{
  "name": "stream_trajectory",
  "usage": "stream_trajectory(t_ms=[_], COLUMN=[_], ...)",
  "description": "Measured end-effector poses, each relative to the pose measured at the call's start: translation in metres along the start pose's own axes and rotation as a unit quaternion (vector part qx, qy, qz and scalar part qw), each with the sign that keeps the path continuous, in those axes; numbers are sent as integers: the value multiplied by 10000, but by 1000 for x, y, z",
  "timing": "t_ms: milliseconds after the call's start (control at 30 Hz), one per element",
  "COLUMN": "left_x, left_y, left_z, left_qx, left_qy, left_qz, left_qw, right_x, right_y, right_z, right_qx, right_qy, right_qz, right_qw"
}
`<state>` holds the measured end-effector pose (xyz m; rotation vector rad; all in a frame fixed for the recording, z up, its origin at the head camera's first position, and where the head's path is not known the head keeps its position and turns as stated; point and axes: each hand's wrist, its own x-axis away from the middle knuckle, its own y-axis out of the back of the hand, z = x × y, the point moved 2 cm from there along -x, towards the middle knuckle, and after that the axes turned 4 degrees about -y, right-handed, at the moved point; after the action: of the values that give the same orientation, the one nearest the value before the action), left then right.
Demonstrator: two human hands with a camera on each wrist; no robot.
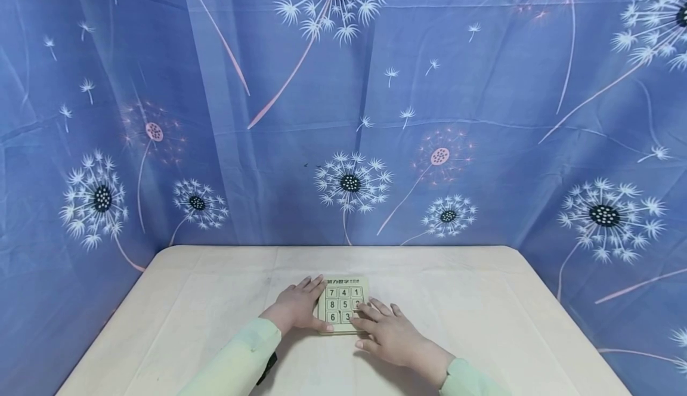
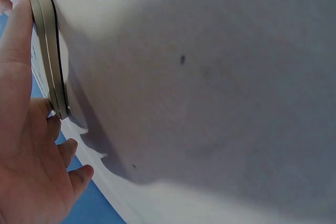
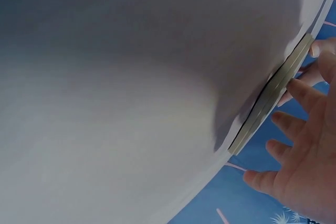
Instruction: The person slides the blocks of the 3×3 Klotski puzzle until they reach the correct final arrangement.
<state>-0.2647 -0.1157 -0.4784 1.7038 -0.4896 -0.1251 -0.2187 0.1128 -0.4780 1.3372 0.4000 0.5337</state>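
Centrally placed: one pale number board (image 1: 346, 281), printed along its far end, on the table (image 1: 456, 288), about midway between the left and right edges and inside both far corners. Legible tiles (image 1: 345, 305): 7, 4, 1 in the top row; 8 and 5 in the middle row, with a third partly covered; 6 tile (image 1: 333, 317) and 3 tile (image 1: 346, 317) in the bottom row. Bottom right place: hidden, so tile or gap cannot be told. One left hand (image 1: 299, 306): grasping the board's left side, thumb at the near left corner, fingers toward the far left. One right hand (image 1: 390, 335): fingers released, loosely spread over the board's right side, reaching the 3 tile; nothing gripped. Step in hand, by judgement: sliding tiles, the left hand steadying, the right working the lower right area. Next move, by judgement: a light push on one tile bordering a free place, straight along row or column, under a firm left hold so the board does not turn. Also present: blue dandelion-patterned cloth (image 1: 290, 169) beyond the table's far edge.
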Motion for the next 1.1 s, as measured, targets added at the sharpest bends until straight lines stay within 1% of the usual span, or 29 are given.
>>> stream_trajectory(t_ms=[300, 633, 767, 1100], left_x=[0, 1, 1, 0], left_y=[1, 3, 3, 1], left_z=[-1, -1, -1, -1], left_qx=[-32, -63, 2, -17], left_qy=[35, 4, 16, 38], left_qz=[19, 17, 19, 17], left_qw=[10000, 10000, 10000, 10000], right_x=[2, 7, 8, 9], right_y=[1, 6, 6, 9], right_z=[-5, -12, -14, -18], right_qx=[-45, -177, -164, -228], right_qy=[-38, -127, -159, -114], right_qz=[39, 33, 22, -33], right_qw=[10000, 9998, 9997, 9997])
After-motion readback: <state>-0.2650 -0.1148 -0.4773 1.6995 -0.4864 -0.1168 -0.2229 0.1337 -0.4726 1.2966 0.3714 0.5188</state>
